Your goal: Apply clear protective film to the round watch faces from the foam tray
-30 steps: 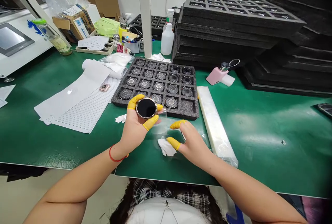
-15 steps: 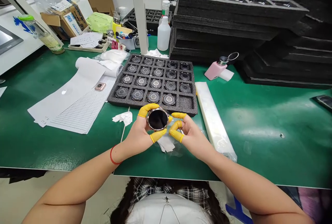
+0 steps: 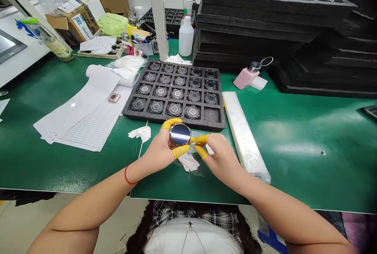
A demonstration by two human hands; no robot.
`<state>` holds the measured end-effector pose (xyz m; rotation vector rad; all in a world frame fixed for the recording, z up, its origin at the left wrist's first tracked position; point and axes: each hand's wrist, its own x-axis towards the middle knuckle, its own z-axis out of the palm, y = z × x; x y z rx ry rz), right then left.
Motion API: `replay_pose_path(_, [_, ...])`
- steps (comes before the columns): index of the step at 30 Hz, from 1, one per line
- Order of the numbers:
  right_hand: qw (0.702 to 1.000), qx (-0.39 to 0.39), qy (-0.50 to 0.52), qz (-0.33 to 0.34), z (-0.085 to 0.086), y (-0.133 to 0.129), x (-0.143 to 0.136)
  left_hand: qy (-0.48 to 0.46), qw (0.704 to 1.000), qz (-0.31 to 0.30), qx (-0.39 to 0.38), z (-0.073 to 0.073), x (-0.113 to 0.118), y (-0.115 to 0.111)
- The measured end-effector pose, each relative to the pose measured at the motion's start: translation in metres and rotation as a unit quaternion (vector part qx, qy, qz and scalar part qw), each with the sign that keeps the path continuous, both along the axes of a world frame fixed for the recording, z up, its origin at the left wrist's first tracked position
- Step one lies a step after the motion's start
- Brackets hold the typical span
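A round watch case with a dark glossy face is held by its edge in my left hand, between yellow-covered fingertips and thumb. Close to its right side, my right hand has its covered thumb and fingers pinched together at what looks like a small piece of clear film, too small to tell for sure. A black foam tray lies just beyond, with round watch cases in its compartments and one bare compartment at its front right corner. Under my hands is a crumpled white tissue.
A long plastic-wrapped white pack lies right of the tray. Stacked black foam trays rise behind, near a pink bottle and a white bottle. Lined papers and a white swab lie to the left.
My right fingers have closed into a pinch beside the watch case. The case has tilted slightly, and its face now shows a bright reflection.
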<state>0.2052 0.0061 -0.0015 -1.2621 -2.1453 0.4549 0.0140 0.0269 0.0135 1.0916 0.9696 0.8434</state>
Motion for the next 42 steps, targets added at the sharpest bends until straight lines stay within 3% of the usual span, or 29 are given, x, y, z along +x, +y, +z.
replay_pose_path(8, [0.999, 0.030, -0.034, 0.019, -0.003, -0.001, 0.000, -0.021, 1.000, 0.013, 0.001, -0.005, -0.001, -0.001])
replay_pose_path(14, [0.996, 0.085, 0.019, 0.018, 0.014, -0.008, 0.003, -0.006, 0.997, 0.076, -0.006, -0.003, -0.008, 0.018])
replay_pose_path(17, [0.991, 0.031, 0.131, 0.013, 0.026, -0.008, 0.008, 0.013, 0.996, 0.090, 0.015, -0.008, -0.010, 0.024])
replay_pose_path(20, [0.965, -0.069, 0.250, -0.047, 0.031, -0.004, 0.012, 0.027, 0.999, 0.015, 0.037, -0.015, -0.007, 0.017])
replay_pose_path(23, [0.919, -0.203, 0.329, -0.081, 0.029, 0.003, 0.011, 0.080, 0.991, -0.063, 0.088, -0.018, -0.002, 0.005])
replay_pose_path(26, [0.850, -0.337, 0.397, -0.086, 0.026, 0.007, 0.006, 0.127, 0.979, -0.085, 0.133, -0.018, 0.001, -0.003])
replay_pose_path(30, [0.788, -0.418, 0.446, -0.072, 0.024, 0.008, -0.001, 0.121, 0.977, -0.101, 0.144, -0.017, 0.003, -0.005])
replay_pose_path(34, [0.775, -0.430, 0.459, -0.067, 0.021, 0.007, -0.002, 0.124, 0.976, -0.108, 0.144, -0.015, 0.004, -0.006])
replay_pose_path(42, [0.787, -0.417, 0.452, -0.049, 0.020, 0.006, -0.004, 0.108, 0.978, -0.113, 0.136, -0.013, 0.006, -0.007])
